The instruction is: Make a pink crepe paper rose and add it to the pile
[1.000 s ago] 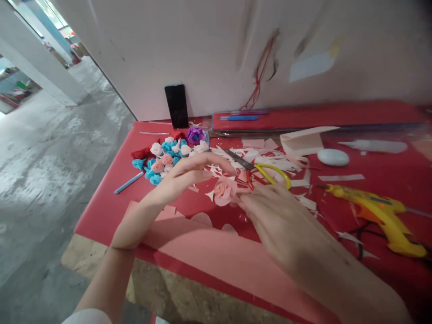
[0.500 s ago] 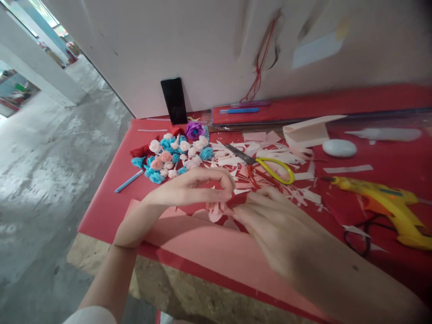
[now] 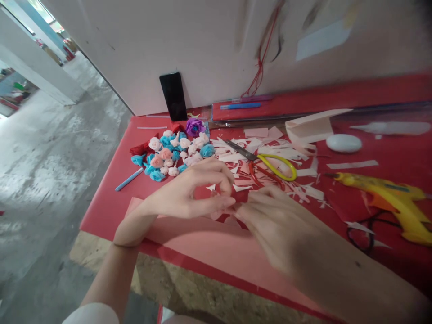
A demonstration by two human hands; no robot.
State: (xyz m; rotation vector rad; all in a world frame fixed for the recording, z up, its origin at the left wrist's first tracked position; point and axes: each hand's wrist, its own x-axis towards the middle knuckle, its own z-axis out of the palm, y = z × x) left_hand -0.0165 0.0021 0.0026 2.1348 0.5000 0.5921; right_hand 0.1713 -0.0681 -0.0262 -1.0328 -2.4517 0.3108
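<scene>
We see only slivers of the pale-pink paper flower (image 3: 216,215) behind our bare left hand (image 3: 189,191); at three o'clock the frame's edge crops our yellow plastic glue gun (image 3: 386,189); multicoloured clutter (image 3: 20,93) near ten is too small to tell

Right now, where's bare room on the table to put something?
The red table is bare at its front left corner, between the near blue pen and pink sheet. A smaller patch lies left of the paper flowers, below a thin pale strip. It's crowded in the middle, with scissors among paper scraps, and on the right around the glue gun.
</scene>
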